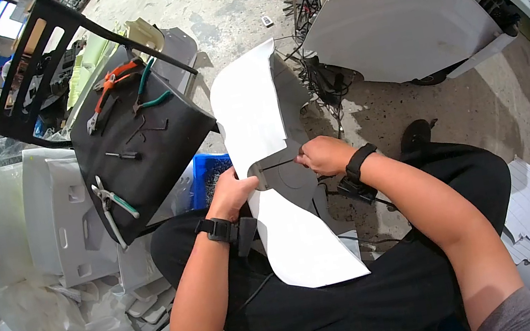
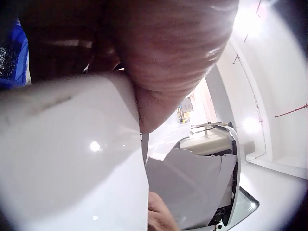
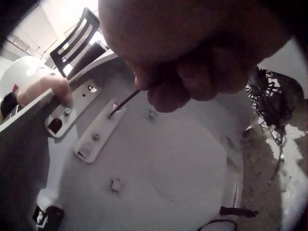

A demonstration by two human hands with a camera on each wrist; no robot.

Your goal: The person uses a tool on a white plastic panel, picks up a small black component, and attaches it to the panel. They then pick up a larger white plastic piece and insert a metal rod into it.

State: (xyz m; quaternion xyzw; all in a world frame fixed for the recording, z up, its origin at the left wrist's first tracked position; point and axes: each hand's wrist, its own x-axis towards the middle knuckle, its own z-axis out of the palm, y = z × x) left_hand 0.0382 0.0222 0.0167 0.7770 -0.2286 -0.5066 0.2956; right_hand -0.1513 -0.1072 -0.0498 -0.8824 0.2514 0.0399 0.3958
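A large white curved plastic panel (image 1: 251, 107) stands between the person's legs, its narrow middle gripped by the left hand (image 1: 229, 194) with the thumb over the edge. The right hand (image 1: 326, 156) pinches a thin dark hex key (image 3: 126, 102), whose other end is hidden in the fingers. Its tip meets a white bracket (image 3: 94, 144) on the panel's hollow inner side, in the right wrist view. A second bracket (image 3: 54, 124) with a bolt lies by the left thumb. Glossy panel surface fills the lower left of the left wrist view.
On the left, a black chair (image 1: 168, 161) bears orange-handled pliers (image 1: 111, 79), green-handled pliers (image 1: 117, 204), hex keys (image 1: 155, 128) and a small screwdriver (image 1: 125, 155). A blue bin (image 1: 200, 180) stands beside it. Tangled cables (image 1: 324, 80) and a large white shell (image 1: 401, 14) are ahead.
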